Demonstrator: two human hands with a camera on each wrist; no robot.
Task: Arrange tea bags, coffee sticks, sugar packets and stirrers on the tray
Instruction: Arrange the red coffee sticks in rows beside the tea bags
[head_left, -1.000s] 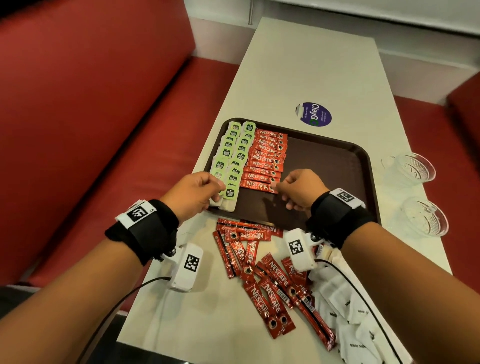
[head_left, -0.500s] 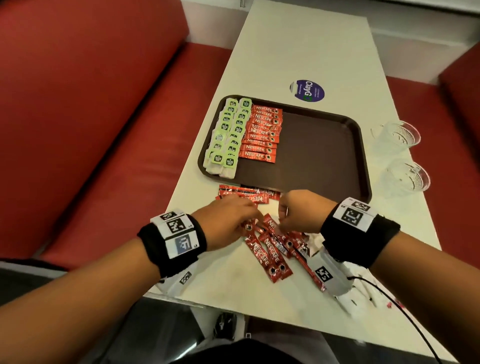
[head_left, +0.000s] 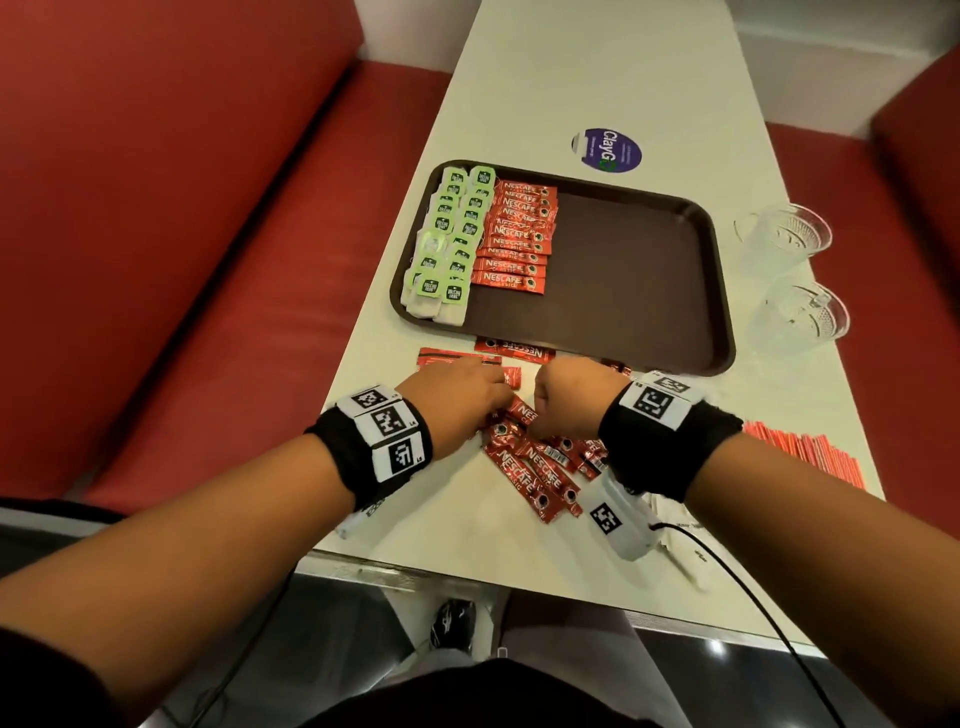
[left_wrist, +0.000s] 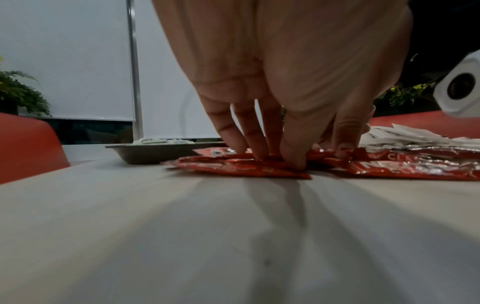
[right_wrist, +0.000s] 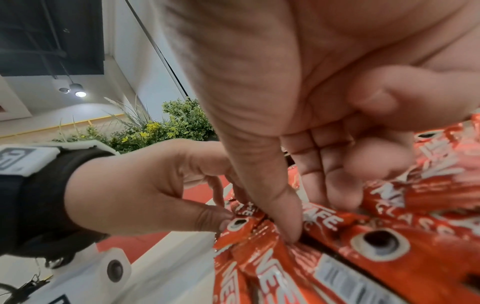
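A brown tray (head_left: 634, 270) holds two rows of green tea bags (head_left: 449, 244) and a row of red coffee sticks (head_left: 519, 239) along its left side. Loose coffee sticks (head_left: 535, 467) lie in a pile on the white table in front of the tray. Both hands are down on this pile. My left hand (head_left: 496, 408) pinches the end of one coffee stick (right_wrist: 240, 223) between thumb and fingers. My right hand (head_left: 543, 418) has its thumb and curled fingers closed on another stick (right_wrist: 320, 219). White sugar packets (left_wrist: 405, 137) lie to the right, partly under my right wrist. Red stirrers (head_left: 805, 452) lie at the right edge.
Two clear glass cups (head_left: 784, 236) (head_left: 805, 317) stand right of the tray. A round blue sticker (head_left: 607, 150) is on the table beyond it. Red bench seats (head_left: 234, 260) flank the table. The table's near edge runs just behind my wrists.
Both hands have come back from the tray's row of coffee sticks to the loose pile in front of it and have taken hold of sticks there. The head view has tilted down.
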